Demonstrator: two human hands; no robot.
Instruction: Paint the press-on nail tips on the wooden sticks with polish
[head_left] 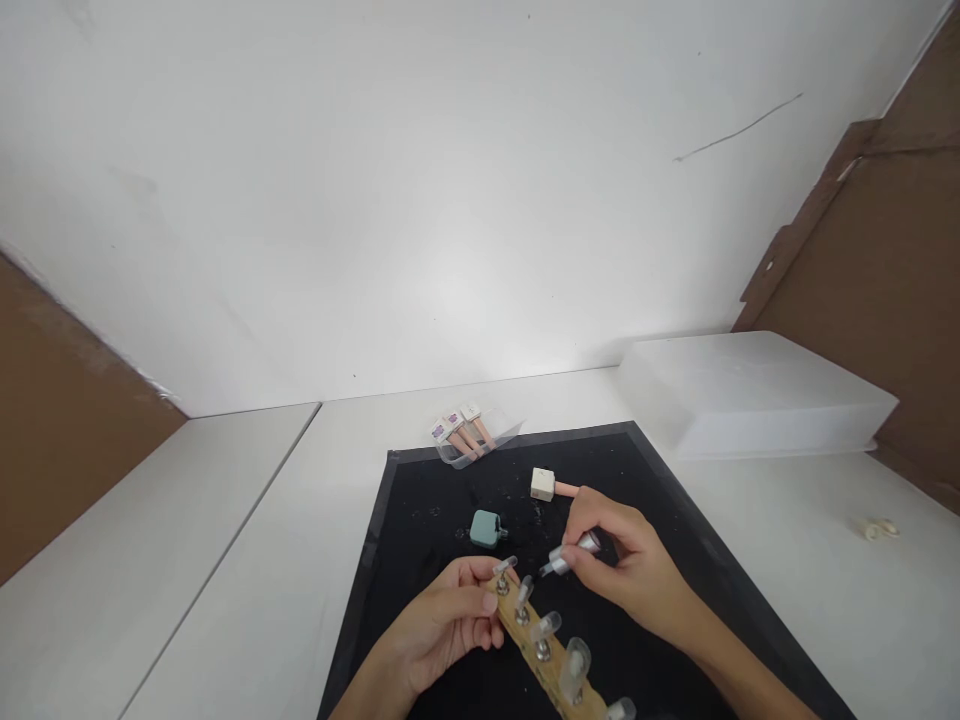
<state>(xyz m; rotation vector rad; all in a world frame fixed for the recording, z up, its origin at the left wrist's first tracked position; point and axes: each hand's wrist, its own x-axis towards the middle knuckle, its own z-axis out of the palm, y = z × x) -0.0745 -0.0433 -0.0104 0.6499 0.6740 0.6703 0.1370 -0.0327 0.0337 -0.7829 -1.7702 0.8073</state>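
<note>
My left hand (442,620) pinches the far end of a wooden strip (541,650), thumb on top and fingers curled beneath; the strip runs toward the near edge of the black mat (420,520), slanting to the right. Along it stand metal pegs, each capped with a clear nail tip (576,662). My right hand (626,565) is closed around a silver brush cap (574,553), held between thumb and fingertips, its dark brush end pointing at the second tip from the far end; I cannot tell whether the bristles touch it.

Just beyond my hands, near the mat's middle, a teal polish bottle (486,528) stands open. A cream-capped bottle (543,484) lies on its side farther back, its pink body partly hidden behind my right fingers. At the mat's far edge a clear tray (480,440) holds more pink bottles. A white lidded box (750,395) sits on the desk off the mat's far right corner.
</note>
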